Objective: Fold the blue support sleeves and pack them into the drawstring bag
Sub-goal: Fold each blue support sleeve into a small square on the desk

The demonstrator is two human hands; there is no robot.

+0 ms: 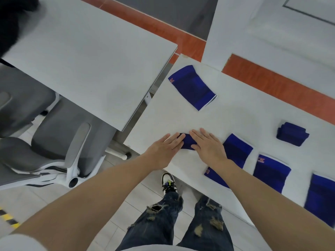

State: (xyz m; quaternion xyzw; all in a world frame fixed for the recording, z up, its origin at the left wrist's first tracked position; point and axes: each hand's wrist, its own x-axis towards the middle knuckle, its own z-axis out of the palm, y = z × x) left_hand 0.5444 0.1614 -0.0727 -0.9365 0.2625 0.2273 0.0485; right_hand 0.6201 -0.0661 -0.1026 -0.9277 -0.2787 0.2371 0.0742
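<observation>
I have one view only: a head-worn wide-angle camera, looking steeply down and forward over the white tabletop (181,115), close above both outstretched forearms, floor visible beneath.

Blue sleeve (186,143) mostly under hands (188,144)

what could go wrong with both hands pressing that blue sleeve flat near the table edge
1. The left hand and right hand only press with flat fingers on the folded blue fabric sleeve; once released, the fold may spring open.
2. It lies near the front edge of the white table, so a push could slide it off.
3. The right forearm crosses a flat blue sleeve with an orange logo and could drag it off.
</observation>
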